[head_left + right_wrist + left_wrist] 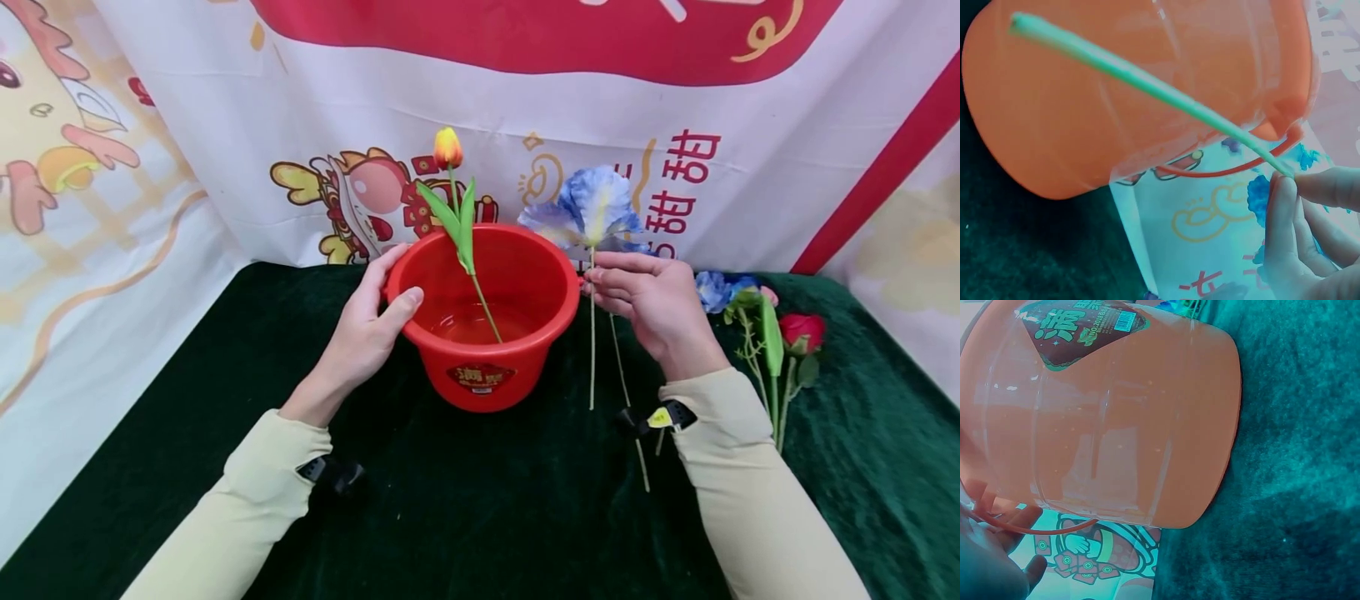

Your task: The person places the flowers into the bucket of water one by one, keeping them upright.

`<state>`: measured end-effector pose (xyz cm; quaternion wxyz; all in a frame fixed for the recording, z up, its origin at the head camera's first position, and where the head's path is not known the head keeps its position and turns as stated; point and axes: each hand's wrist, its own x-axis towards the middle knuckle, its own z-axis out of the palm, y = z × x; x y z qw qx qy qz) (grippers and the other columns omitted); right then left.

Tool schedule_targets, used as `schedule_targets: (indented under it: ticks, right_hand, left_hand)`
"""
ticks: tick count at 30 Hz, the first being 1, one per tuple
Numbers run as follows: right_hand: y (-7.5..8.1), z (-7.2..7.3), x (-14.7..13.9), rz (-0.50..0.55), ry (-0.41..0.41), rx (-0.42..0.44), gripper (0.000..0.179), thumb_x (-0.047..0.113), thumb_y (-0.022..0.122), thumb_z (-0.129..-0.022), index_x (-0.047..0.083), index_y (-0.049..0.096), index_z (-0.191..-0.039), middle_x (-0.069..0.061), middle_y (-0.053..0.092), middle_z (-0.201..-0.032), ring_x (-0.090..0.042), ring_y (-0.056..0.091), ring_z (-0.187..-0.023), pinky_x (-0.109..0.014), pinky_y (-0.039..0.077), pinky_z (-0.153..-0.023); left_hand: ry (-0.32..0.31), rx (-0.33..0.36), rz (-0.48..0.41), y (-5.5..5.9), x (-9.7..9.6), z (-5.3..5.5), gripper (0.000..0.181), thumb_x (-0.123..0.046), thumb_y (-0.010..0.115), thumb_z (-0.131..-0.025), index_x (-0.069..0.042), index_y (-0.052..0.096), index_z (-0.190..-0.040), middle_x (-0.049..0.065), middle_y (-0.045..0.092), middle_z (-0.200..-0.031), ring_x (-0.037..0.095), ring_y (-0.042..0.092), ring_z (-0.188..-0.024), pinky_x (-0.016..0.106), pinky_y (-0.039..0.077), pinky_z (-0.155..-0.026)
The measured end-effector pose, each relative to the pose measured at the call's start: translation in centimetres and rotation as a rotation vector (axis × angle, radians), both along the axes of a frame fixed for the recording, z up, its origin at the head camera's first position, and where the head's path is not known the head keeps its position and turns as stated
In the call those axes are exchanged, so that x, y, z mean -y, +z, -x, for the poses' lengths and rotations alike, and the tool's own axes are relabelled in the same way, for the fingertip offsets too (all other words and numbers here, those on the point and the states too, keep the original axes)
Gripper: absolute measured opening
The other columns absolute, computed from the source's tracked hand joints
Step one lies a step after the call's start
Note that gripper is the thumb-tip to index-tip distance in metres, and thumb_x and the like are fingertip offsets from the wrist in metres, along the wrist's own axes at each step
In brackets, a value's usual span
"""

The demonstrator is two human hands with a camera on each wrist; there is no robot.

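Observation:
A red plastic bucket (pixel 483 379) stands upright on the dark green cloth, a gold-lettered label on its front. Inside it leans an artificial tulip (pixel 448 148), yellow and orange with green leaves. My left hand (pixel 365 325) holds the bucket's left rim, thumb over the edge and fingers along the outside. Between thumb and fingertips my right hand (pixel 652 308) pinches the stem of a blue artificial iris (pixel 596 204). The iris is upright just right of the bucket, its bare stem end (pixel 1029 26) pointing down and overlapping the bucket in the right wrist view.
Right of my right arm lie more artificial flowers, among them a red rose (pixel 802 331) and a blue bloom (pixel 714 292). Another thin stem (pixel 621 367) shows below the right hand, partly hidden by the wrist camera. A printed white backdrop (pixel 420 92) hangs behind the table.

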<state>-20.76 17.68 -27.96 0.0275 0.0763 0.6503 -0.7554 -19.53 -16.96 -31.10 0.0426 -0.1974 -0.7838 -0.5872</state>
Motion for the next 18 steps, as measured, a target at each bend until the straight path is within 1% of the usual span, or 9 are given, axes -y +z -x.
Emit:
schedule_targets:
  ticks: [3, 8, 11, 14, 16, 18]
  right_hand:
    - [0.3, -0.1, 0.1, 0.046, -0.009, -0.011, 0.027, 0.012, 0.078, -0.097, 0.011, 0.079, -0.124, 0.001, 0.084, -0.099, -0.014, 0.081, -0.087, -0.027, 0.065, -0.084]
    - [0.8, -0.3, 0.3, 0.109, 0.019, -0.015, 0.028, 0.011, 0.082, -0.092, 0.009, 0.080, -0.120, -0.001, 0.084, -0.099, -0.014, 0.081, -0.085, -0.027, 0.065, -0.083]
    - [1.2, -0.3, 0.3, 0.105, 0.023, -0.017, 0.033, 0.013, 0.083, -0.092, 0.008, 0.079, -0.124, 0.000, 0.084, -0.099, -0.013, 0.081, -0.086, -0.027, 0.065, -0.083]
    - [1.6, -0.1, 0.5, 0.081, 0.020, -0.032, 0.039, 0.014, 0.082, -0.093, 0.005, 0.075, -0.131, 0.000, 0.083, -0.101, -0.014, 0.081, -0.088, -0.027, 0.065, -0.084]
    - [2.0, 0.1, 0.7, 0.062, 0.028, -0.040, 0.037, 0.014, 0.081, -0.094, 0.006, 0.076, -0.129, 0.000, 0.083, -0.102, -0.014, 0.081, -0.090, -0.026, 0.065, -0.084]
    - [2.6, 0.3, 1.1, 0.019, 0.036, -0.053, 0.033, 0.015, 0.080, -0.095, 0.007, 0.078, -0.127, 0.000, 0.083, -0.103, -0.015, 0.081, -0.092, -0.026, 0.065, -0.084]
  left_hand:
    - [0.000, -0.008, -0.003, 0.0, -0.1, 0.0, 0.064, -0.020, 0.053, -0.110, -0.014, 0.027, -0.167, 0.008, 0.044, -0.164, 0.031, 0.053, -0.142, 0.024, 0.059, -0.102]
    - [0.000, -0.009, -0.005, -0.1, -0.2, 0.1, 0.063, -0.020, 0.053, -0.110, -0.015, 0.027, -0.167, 0.009, 0.044, -0.164, 0.031, 0.053, -0.142, 0.024, 0.058, -0.103]
    - [-0.002, 0.001, -0.008, -0.1, -0.2, 0.1, 0.063, -0.020, 0.053, -0.110, -0.016, 0.027, -0.167, 0.008, 0.044, -0.164, 0.030, 0.053, -0.142, 0.024, 0.059, -0.102]
    - [-0.002, 0.004, -0.006, -0.1, -0.2, 0.1, 0.064, -0.021, 0.054, -0.109, -0.016, 0.027, -0.167, 0.007, 0.044, -0.164, 0.030, 0.053, -0.142, 0.024, 0.059, -0.102]
    - [0.004, 0.005, -0.003, -0.1, -0.2, 0.1, 0.064, -0.021, 0.054, -0.109, -0.016, 0.027, -0.167, 0.007, 0.044, -0.164, 0.030, 0.053, -0.142, 0.025, 0.059, -0.102]
    - [0.009, 0.007, -0.002, -0.2, -0.1, 0.1, 0.064, -0.022, 0.054, -0.109, -0.016, 0.028, -0.167, 0.007, 0.045, -0.164, 0.030, 0.053, -0.142, 0.025, 0.059, -0.102]
